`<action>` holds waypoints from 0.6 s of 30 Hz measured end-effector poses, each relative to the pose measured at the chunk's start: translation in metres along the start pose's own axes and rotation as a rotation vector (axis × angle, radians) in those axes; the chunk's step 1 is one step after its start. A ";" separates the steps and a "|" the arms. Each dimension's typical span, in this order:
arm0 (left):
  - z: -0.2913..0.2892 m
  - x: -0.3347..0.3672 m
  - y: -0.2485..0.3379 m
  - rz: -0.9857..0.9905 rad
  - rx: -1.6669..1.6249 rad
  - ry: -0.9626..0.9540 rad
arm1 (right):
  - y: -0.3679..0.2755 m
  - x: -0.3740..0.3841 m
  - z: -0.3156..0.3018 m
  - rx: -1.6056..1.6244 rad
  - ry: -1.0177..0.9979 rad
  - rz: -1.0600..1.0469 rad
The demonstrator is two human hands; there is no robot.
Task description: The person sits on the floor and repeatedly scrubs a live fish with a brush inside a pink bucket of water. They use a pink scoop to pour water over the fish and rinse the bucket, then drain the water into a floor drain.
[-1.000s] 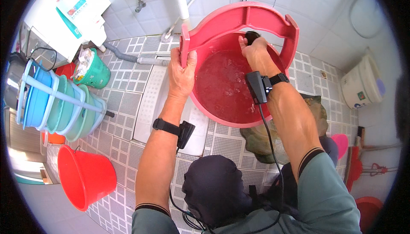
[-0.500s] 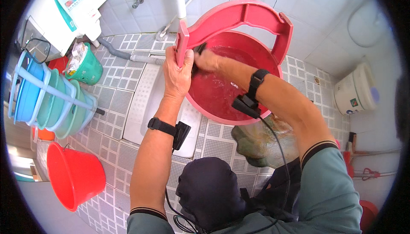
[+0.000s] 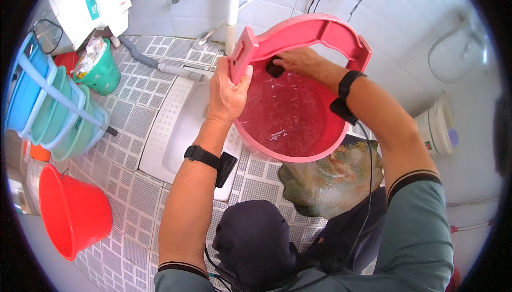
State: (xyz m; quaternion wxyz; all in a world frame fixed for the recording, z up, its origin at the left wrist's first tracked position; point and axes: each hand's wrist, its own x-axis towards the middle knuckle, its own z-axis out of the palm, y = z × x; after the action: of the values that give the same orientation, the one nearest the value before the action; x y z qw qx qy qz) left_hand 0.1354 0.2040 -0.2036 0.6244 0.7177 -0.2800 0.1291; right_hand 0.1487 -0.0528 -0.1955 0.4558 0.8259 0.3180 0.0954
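Note:
A pink round tub (image 3: 261, 150) of water stands in front of me on the tiled floor. Over its far side rises a curved pink plastic frame (image 3: 314, 28) with a flat end plate at the left. My left hand (image 3: 228, 92) grips that end plate, thumb on the near face and fingers behind. My right hand (image 3: 301, 61) reaches over the tub, inside the arch of the frame, closed on a small dark pad (image 3: 274, 68); whether it is cloth or sponge I cannot tell. The water (image 3: 288, 116) is rippled.
A white squat toilet pan (image 3: 178, 132) lies left of the tub. Further left are a red bucket (image 3: 80, 212), a rack of blue and green basins (image 3: 64, 105) and a green waste bin (image 3: 104, 73). A mat (image 3: 336, 180) lies near my feet; a white bucket (image 3: 437, 126) stands right.
My right hand with the dark pad has moved right, away from the frame's left end plate. The left hand keeps its grip. The view has shifted slightly.

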 end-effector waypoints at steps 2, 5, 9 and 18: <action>0.002 -0.001 0.002 0.055 -0.029 0.020 | 0.020 -0.015 0.020 0.165 0.229 0.005; -0.003 -0.004 0.003 0.064 -0.005 0.027 | 0.016 -0.030 0.018 -0.048 0.005 -0.079; -0.008 -0.006 0.008 0.072 0.033 0.037 | -0.007 -0.063 -0.032 -0.094 -0.530 -0.066; -0.009 0.000 0.003 0.071 0.016 0.039 | -0.022 -0.064 -0.083 0.530 -1.114 -0.185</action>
State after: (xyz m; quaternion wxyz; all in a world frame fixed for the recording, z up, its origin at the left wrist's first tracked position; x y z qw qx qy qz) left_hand 0.1348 0.2128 -0.1994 0.6190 0.7095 -0.2921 0.1676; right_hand 0.0518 -0.0257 -0.1579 0.3393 0.8055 0.1156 -0.4719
